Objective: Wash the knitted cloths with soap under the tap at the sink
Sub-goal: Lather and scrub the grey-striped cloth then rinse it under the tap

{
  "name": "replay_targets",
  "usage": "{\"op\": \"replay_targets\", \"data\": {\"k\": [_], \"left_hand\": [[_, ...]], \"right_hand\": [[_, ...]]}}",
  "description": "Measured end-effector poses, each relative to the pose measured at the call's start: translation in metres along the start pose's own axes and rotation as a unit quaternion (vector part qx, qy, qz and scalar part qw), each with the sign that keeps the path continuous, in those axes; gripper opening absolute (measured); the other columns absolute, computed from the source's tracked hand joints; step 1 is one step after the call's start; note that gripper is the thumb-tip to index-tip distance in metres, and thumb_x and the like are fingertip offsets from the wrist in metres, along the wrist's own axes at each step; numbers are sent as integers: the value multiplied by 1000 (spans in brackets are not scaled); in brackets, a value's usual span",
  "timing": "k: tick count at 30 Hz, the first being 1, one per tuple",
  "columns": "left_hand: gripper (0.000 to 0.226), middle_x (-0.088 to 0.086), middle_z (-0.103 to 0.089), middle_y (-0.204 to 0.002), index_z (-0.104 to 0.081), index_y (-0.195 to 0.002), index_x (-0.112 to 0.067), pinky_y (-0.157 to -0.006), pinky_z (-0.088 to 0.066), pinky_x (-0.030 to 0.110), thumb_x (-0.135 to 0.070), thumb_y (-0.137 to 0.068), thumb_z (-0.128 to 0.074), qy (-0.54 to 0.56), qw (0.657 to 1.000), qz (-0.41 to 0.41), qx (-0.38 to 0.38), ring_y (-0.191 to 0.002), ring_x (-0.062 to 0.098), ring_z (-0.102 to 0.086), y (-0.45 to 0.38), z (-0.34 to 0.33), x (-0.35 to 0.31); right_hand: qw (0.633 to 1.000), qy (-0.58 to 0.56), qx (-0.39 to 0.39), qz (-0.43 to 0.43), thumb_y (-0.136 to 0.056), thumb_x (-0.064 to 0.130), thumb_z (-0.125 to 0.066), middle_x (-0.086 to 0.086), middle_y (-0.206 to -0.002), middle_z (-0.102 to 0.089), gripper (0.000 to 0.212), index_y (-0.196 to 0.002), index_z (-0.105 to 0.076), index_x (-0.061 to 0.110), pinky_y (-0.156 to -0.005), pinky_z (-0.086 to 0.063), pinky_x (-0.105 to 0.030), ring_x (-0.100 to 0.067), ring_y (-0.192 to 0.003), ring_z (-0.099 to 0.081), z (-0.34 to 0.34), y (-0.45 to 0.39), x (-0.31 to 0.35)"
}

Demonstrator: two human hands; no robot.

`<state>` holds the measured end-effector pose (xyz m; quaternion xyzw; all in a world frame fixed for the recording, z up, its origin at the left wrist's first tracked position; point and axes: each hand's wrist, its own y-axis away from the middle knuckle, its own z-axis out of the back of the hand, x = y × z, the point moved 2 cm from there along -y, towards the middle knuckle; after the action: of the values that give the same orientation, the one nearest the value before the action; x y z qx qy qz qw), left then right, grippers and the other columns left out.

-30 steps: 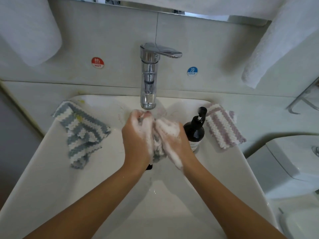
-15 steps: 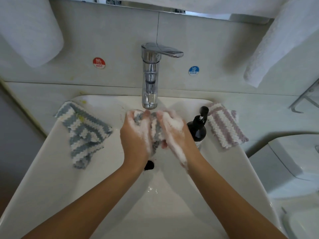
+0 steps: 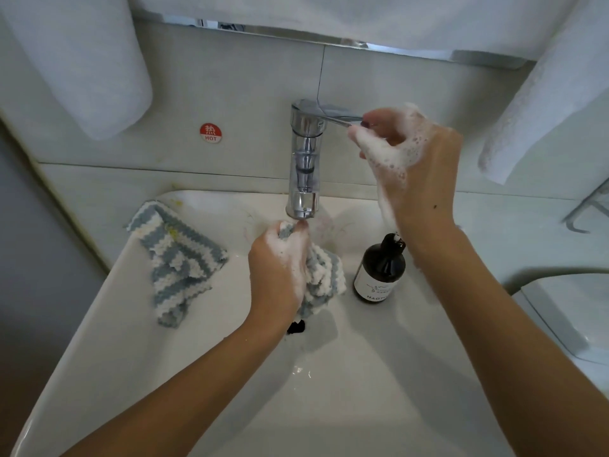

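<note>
The soapy cloth [image 3: 321,275] is hanging under the tap [image 3: 304,166], over the sink [image 3: 131,341], squeezed tight in the left hand [image 3: 280,262]. The foamy right hand [image 3: 405,156] is pinching the tap handle [image 3: 336,115] at 12 o'clock. Another striped cloth [image 3: 174,258] is lying at 9 o'clock, and a dark soap bottle [image 3: 379,270] is standing at 3 o'clock.

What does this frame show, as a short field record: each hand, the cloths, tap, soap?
left hand: soapy, grips a blue-and-white cloth right below the spout
right hand: soapy, fingers pinch the tap lever
tap: no water stream visible
spare cloth: blue-and-white, lies on the sink's left rim
soap bottle: dark, upright, right of the held cloth
</note>
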<state>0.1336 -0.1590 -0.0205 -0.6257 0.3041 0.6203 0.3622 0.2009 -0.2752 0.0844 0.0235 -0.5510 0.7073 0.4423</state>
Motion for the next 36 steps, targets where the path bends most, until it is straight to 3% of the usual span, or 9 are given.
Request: {"op": "replay_targets", "data": {"k": [7, 12, 17, 19, 20, 25, 29, 32, 36], "left_hand": [[45, -13, -23, -41, -26, -56, -21, -40, -20, 18, -14, -92, -52, 16, 999, 20, 48, -42, 6, -21, 3, -2, -5], [41, -12, -21, -45, -23, -57, -21, -49, -20, 27, -16, -87, -51, -8, 996, 62, 69, -46, 10, -19, -1, -3, 3], [38, -12, -37, -47, -38, -55, -21, -55, -32, 32, -20, -87, -60, 6, 994, 84, 74, -50, 15, -36, -3, -6, 14], [17, 2, -64, -74, -62, -74, -16, -71, -52, 38, -29, -83, -68, 39, 993, 60, 93, -73, 23, -63, -2, -4, 16], [25, 9, -68, -89, -66, -86, -12, -80, -54, 40, -36, -80, -67, 32, 993, 58, 97, -87, 25, -66, -2, -3, 17], [36, -3, -47, -59, -48, -59, -17, -52, -33, 27, -27, -93, -51, -92, 990, 94, 58, -55, 13, -45, -7, -5, 10], [37, -4, -44, -58, -46, -61, -18, -51, -36, 23, -30, -96, -52, -81, 992, 70, 70, -52, 10, -41, -3, -5, 13], [38, -4, -42, -58, -45, -65, -18, -40, -31, 10, -36, -97, -51, -78, 992, 64, 70, -42, 1, -38, 1, -3, 12], [40, -3, -50, -74, -47, -69, -16, -57, -38, 24, -44, -98, -46, -108, 993, 18, 47, -63, 6, -47, 6, 3, 12]], "right_hand": [[984, 136, -10, 112, -89, 35, -63, -4, -76, -73, 25, -90, -76, 14, -54, -50, -32, -24, -55, -63, -7, -7, -4], [970, 175, -35, 164, -88, 36, -65, -6, -64, -68, 27, -81, -76, 12, -43, -45, -29, -25, -42, -54, -10, -12, -3], [978, 153, -21, 137, -87, 42, -61, -9, -72, -72, 35, -83, -75, 10, -54, -51, -39, -30, -53, -60, -12, -26, 6], [979, 149, -30, 136, -87, 41, -63, -8, -74, -73, 33, -84, -75, 10, -55, -51, -37, -29, -55, -62, -13, -29, 9], [979, 147, -31, 134, -87, 41, -63, -8, -75, -73, 33, -85, -75, 10, -56, -51, -37, -29, -56, -62, -13, -29, 10], [988, 122, -23, 97, -87, 41, -62, -7, -81, -74, 34, -88, -74, 10, -62, -51, -40, -31, -64, -64, -16, -27, 8], [984, 136, -31, 107, -87, 42, -62, -5, -78, -74, 34, -87, -74, 10, -58, -48, -32, -27, -59, -63, -18, -28, 11], [993, 99, -22, 57, -87, 40, -63, -2, -85, -75, 31, -95, -73, 12, -69, -52, -36, -23, -69, -67, -17, -26, 11], [995, -70, -4, -69, -91, 32, -59, 7, -80, -69, 34, -119, -60, 14, -74, -56, -41, -11, -72, -67, -19, 14, 6]]}}
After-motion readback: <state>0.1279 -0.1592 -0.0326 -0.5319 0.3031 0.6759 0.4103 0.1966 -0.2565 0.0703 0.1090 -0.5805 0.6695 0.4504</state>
